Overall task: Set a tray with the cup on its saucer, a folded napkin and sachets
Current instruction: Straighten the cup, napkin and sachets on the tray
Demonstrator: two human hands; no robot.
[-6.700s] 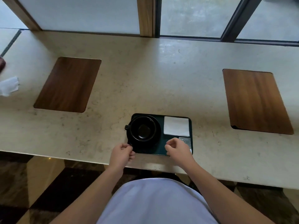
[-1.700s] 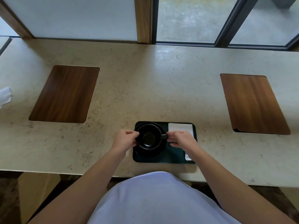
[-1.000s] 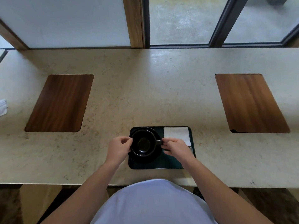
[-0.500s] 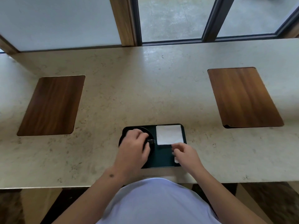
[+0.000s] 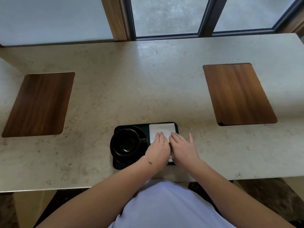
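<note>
A dark rectangular tray [image 5: 145, 126] lies near the counter's front edge. On its left half a black cup [image 5: 126, 142] sits upright on a black saucer [image 5: 118, 159], handle pointing right. A folded white napkin [image 5: 162, 130] lies in the tray's far right corner. My left hand [image 5: 158, 149] and my right hand [image 5: 183, 147] rest flat side by side over the tray's right half, fingertips on the napkin's near edge. A sliver of a white sachet [image 5: 170, 159] shows between my wrists; the rest is hidden under my hands.
The tray sits on a beige stone counter [image 5: 148, 83]. A wooden placemat [image 5: 38, 104] is inset at the left and another wooden placemat [image 5: 238, 93] at the right. Windows with dark frames run along the far edge.
My left hand has left the cup and moved right onto the napkin side. My right hand has moved forward beside it. The cup's handle now points right instead of left.
</note>
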